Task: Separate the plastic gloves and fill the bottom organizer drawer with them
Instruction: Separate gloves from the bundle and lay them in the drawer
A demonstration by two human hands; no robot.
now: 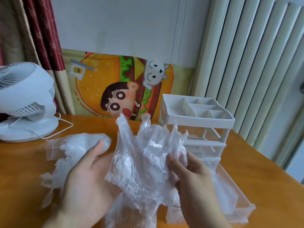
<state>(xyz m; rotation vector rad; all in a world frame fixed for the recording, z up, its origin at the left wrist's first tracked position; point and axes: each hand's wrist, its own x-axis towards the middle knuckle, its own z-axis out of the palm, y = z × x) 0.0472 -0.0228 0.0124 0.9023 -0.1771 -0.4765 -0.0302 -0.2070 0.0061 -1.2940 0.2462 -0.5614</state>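
Above the glossy wooden table [256, 162], both hands grip one crinkled, translucent plastic glove [144, 155]: left hand [87, 181] cupped beneath, right hand [192, 181] pinching its edge. Clear bottom drawer [230, 191] pulled open, filmy gloves inside.

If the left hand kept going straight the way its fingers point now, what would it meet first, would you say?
Probably the zip bag of gloves on the table: the left hand points up and away toward it, fingertips already near its right end. Depth is hard to judge.
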